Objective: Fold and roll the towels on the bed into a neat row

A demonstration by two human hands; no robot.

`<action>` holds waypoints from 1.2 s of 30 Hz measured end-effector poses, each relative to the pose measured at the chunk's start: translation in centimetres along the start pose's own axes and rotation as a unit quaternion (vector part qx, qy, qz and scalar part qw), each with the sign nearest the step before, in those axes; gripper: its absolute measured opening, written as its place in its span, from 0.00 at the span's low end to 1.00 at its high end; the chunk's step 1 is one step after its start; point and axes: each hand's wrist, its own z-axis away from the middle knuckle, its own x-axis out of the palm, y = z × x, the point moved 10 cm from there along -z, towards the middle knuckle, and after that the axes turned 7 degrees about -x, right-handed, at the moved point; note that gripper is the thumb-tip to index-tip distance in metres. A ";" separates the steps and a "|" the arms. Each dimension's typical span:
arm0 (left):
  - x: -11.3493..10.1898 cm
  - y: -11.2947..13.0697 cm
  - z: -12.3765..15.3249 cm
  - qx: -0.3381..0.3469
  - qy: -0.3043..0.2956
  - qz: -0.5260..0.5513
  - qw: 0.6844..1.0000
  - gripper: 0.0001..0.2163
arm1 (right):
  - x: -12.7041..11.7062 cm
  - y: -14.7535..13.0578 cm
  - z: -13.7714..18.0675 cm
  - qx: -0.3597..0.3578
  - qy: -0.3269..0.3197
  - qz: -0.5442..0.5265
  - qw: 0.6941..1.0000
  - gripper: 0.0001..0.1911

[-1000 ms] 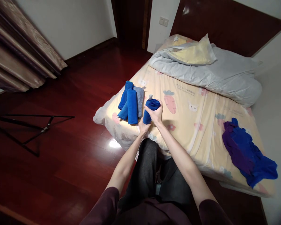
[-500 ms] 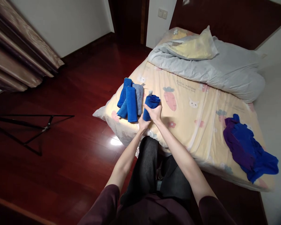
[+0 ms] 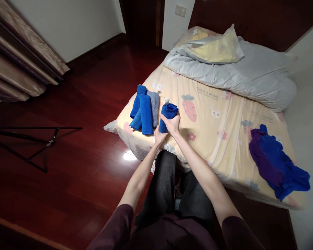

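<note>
Blue and grey fabric bundles (image 3: 146, 115) piled on cream carrot-printed bedsheet (image 3: 206, 119). Just beside, left hand (image 3: 160, 135) closed around lower end of royal-blue cylindrical fabric roll (image 3: 169, 110), coiled end up; side gripped by right hand (image 3: 174, 124). Judged light, soft, hardly slippery; best clasped round middle, lest coil be loosened. Crumpled blue-purple cloth (image 3: 272, 156) laid far right.

The view dips slightly: the bed (image 3: 206, 118) and the blue roll (image 3: 168, 111) sit farther up the frame, and the top edge of the dark headboard (image 3: 250, 21), visible at far right a second ago, is cut off. The sheet's lettering (image 3: 208, 93) reads more clearly.
</note>
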 end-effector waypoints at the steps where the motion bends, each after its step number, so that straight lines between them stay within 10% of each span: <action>1: 0.0 0.1 0.1 0.004 0.006 -0.007 1.000 0.28 | 0.1 0.1 -0.1 0.000 -0.003 0.006 1.000 0.33; 8: -3.0 2.3 8.4 0.098 0.146 -0.026 0.984 0.46 | -1.6 -1.3 1.5 -0.069 0.012 0.089 0.994 0.49; 13: -4.0 1.3 17.1 0.109 0.124 -0.047 0.985 0.36 | -5.3 0.0 5.7 -0.033 0.007 0.077 0.996 0.49; 17: -3.4 2.1 18.7 0.141 0.057 -0.093 0.984 0.19 | -9.1 1.0 10.0 -0.021 -0.015 0.058 0.998 0.43; 26: 9.9 9.8 8.2 0.263 -0.213 -0.377 0.862 0.18 | -24.5 4.7 26.9 0.076 0.011 0.114 0.991 0.20; 32: 16.6 6.8 -1.3 0.251 -0.274 -0.556 0.743 0.27 | -42.0 6.9 32.7 0.155 0.219 0.215 0.939 0.21; 36: 17.4 4.9 -6.2 0.222 -0.234 -0.607 0.726 0.26 | -53.3 7.3 32.6 0.162 0.290 0.306 0.892 0.24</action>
